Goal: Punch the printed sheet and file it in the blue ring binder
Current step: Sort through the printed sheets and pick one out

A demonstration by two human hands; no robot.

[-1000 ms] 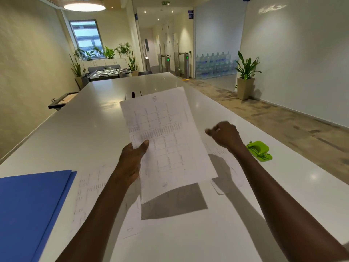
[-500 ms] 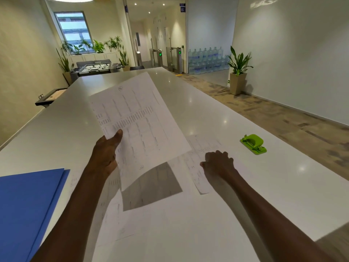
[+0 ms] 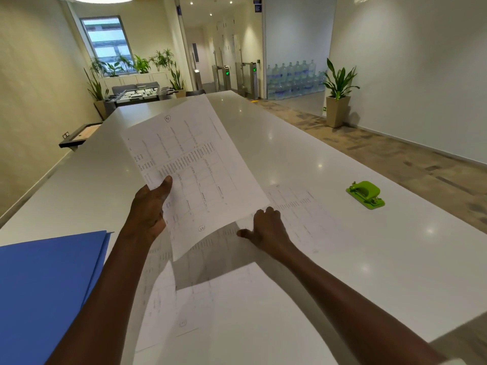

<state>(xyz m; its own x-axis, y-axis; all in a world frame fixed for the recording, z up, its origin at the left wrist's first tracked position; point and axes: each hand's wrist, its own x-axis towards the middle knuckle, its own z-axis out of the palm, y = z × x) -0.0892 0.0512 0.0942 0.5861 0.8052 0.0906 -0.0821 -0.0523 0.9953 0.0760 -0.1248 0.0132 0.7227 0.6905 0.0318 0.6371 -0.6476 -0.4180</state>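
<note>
My left hand (image 3: 149, 209) pinches the left edge of a printed sheet (image 3: 200, 164) with tables on it and holds it tilted in the air above the white table (image 3: 395, 272). My right hand (image 3: 267, 230) is down on a loose sheet (image 3: 297, 214) lying on the table, just under the held sheet's near right corner. Its fingers are curled and its thumb sticks out. The fingertips are hidden. The blue ring binder (image 3: 44, 285) lies shut at the near left. A green hole punch (image 3: 365, 194) sits on the table to the right, well apart from both hands.
More printed sheets (image 3: 224, 299) lie spread on the table beneath my arms. The table's right edge runs close behind the punch, with carpeted floor beyond. A potted plant (image 3: 338, 101) stands by the far right wall.
My left hand has swung the held sheet leftward and tilted it. My right hand has dropped from mid-air onto the papers on the table and slid toward the sheet's near corner.
</note>
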